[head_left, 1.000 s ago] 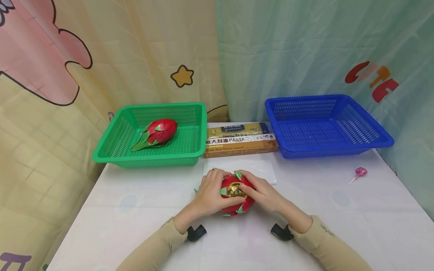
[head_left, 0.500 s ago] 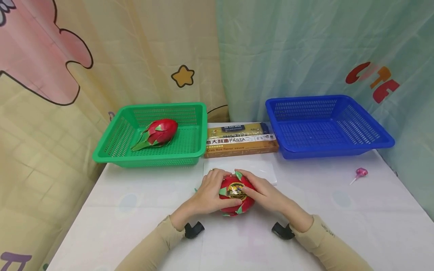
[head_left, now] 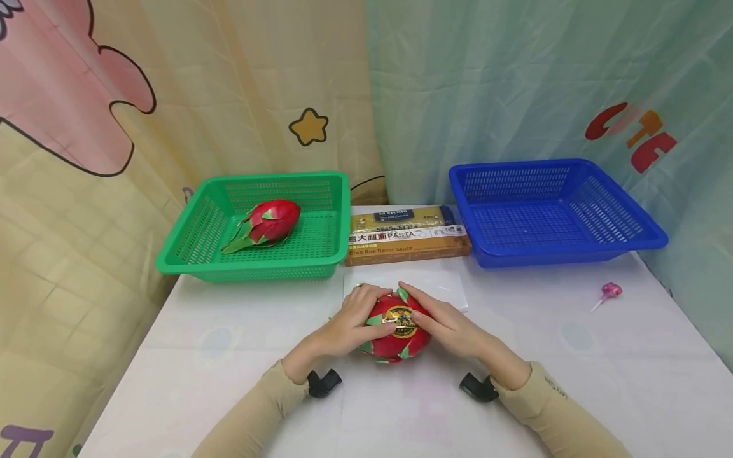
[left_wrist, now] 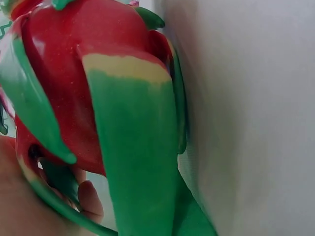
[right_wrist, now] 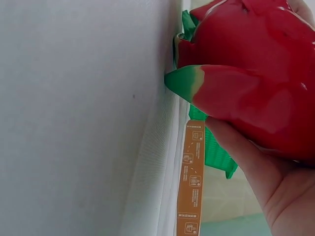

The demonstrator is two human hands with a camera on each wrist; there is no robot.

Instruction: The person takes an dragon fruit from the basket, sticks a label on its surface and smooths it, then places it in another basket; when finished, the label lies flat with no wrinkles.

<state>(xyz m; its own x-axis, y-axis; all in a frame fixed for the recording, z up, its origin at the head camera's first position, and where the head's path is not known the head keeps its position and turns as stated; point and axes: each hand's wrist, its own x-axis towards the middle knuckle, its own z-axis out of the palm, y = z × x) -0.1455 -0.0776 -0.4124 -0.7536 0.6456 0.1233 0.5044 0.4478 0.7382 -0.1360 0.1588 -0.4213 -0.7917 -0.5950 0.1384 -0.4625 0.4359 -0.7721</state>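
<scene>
A red dragon fruit (head_left: 392,348) with green-tipped scales and a black-and-gold sticker lies on the table between both hands. My left hand (head_left: 346,326) holds its left side, thumb on top near the sticker and fingers over the far side. From the right, my right hand (head_left: 455,327) grips it, its thumb at the sticker's edge. The left wrist view shows long green scales of the dragon fruit (left_wrist: 118,29) and part of the hand behind. In the right wrist view, fingers lie against the red skin of the dragon fruit (right_wrist: 275,108).
A green basket (head_left: 266,270) at back left contains another dragon fruit (head_left: 272,221). At back right stands a blue basket (head_left: 567,256). Between them lie a pasta box (head_left: 408,247) and a spaghetti pack (head_left: 409,218). A flat white sheet (head_left: 446,286) and a pink lollipop (head_left: 610,291) lie nearer.
My left hand has shifted slightly left, and its thumb has slid back across the fruit. The dragon fruit has turned a little, showing more of its sticker. The right hand has barely moved.
</scene>
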